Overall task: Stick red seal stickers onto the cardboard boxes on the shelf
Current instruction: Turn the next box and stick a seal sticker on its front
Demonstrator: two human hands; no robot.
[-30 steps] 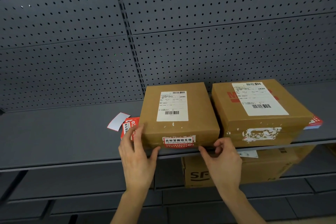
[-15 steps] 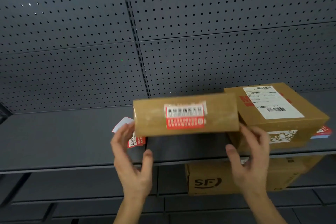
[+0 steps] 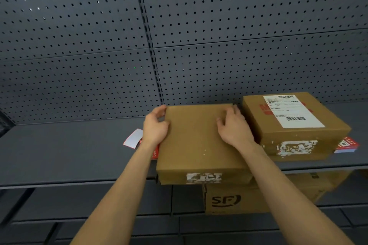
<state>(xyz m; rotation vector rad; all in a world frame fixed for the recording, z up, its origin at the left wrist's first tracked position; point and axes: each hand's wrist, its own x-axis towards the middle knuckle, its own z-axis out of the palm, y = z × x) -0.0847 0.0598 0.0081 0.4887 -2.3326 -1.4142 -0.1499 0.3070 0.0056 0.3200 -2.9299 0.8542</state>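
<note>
A flat cardboard box lies on the grey shelf with a plain brown face up and a torn white label remnant on its front side. My left hand grips its far left corner and my right hand rests on its far right top edge. The box's red seal sticker is out of sight. A second cardboard box with a white shipping label stands just to the right. Red seal stickers peek out left of the held box, partly hidden by my left wrist.
A white backing paper lies on the shelf left of my left hand. More red stickers lie right of the second box. An SF-marked carton sits on the shelf below. Perforated grey panels form the back wall.
Both hands lifted the box off the shelf, turned it over and set it back down; the shipping label and red seal that faced me are now hidden.
</note>
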